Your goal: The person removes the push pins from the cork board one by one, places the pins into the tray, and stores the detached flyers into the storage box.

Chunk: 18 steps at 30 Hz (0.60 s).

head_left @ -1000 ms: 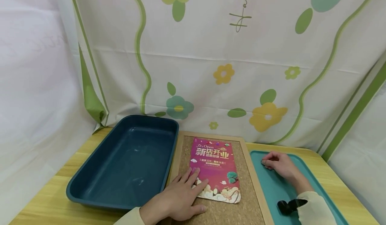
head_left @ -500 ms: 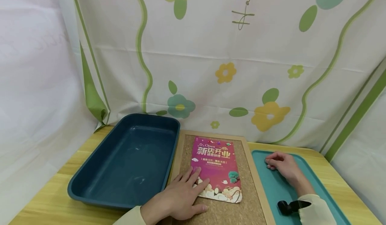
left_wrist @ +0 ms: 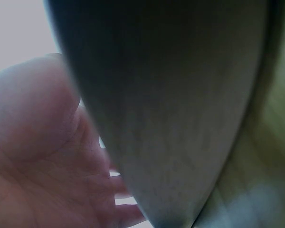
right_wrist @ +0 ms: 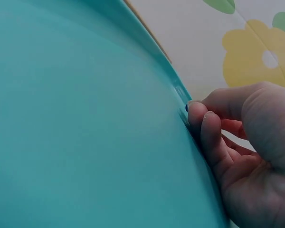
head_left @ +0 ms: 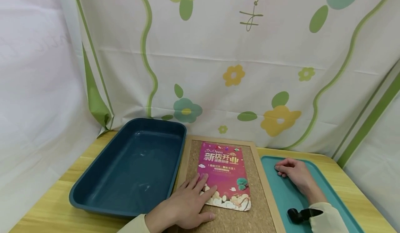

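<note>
My left hand [head_left: 187,200] lies flat with fingers spread. Its fingertips rest on the lower left of a red and purple printed flyer [head_left: 223,174], and its palm is over the cork board [head_left: 257,201] underneath. In the left wrist view a dark curved surface [left_wrist: 166,104] hides part of the left hand's fingers. Over the far left part of a teal tray [head_left: 284,194], my right hand [head_left: 298,177] pinches a small dark thing [right_wrist: 187,108] between thumb and fingertips. Only a sliver of that thing shows, so its kind cannot be told.
A deep dark blue basin [head_left: 125,167] stands left of the cork board, close to its wooden frame. Near the right sleeve is a black wrist camera mount [head_left: 301,215]. A flowered curtain [head_left: 203,69] hangs behind the wooden table [head_left: 47,205].
The head view has shifted slightly. My right hand has drawn a little to the right over the tray, still pinching. My left hand stays on the flyer.
</note>
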Each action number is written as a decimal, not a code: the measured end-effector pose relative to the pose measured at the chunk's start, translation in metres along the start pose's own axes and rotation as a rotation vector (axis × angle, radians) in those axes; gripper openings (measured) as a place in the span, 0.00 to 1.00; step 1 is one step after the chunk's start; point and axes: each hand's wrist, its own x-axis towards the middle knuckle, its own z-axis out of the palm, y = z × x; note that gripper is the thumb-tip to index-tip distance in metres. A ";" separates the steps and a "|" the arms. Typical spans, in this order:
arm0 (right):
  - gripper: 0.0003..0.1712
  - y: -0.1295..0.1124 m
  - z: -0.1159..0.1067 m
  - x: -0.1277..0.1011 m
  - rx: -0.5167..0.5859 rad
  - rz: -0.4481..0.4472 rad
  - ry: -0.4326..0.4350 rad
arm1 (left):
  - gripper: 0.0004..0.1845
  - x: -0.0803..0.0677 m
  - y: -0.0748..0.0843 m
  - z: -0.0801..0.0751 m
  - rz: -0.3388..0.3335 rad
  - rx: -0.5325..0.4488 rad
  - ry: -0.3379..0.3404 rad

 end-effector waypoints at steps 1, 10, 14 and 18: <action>0.14 0.000 0.000 0.000 0.001 0.002 0.000 | 0.40 0.000 0.000 0.000 -0.001 0.000 -0.001; 0.14 0.000 0.000 0.000 0.010 0.000 0.010 | 0.40 0.000 -0.001 -0.001 0.004 -0.008 -0.011; 0.13 0.000 0.000 0.000 0.009 -0.001 0.019 | 0.40 0.001 -0.002 0.000 0.011 -0.010 -0.010; 0.12 0.000 0.001 0.000 0.020 0.008 0.028 | 0.40 0.001 -0.003 0.001 0.017 -0.009 -0.008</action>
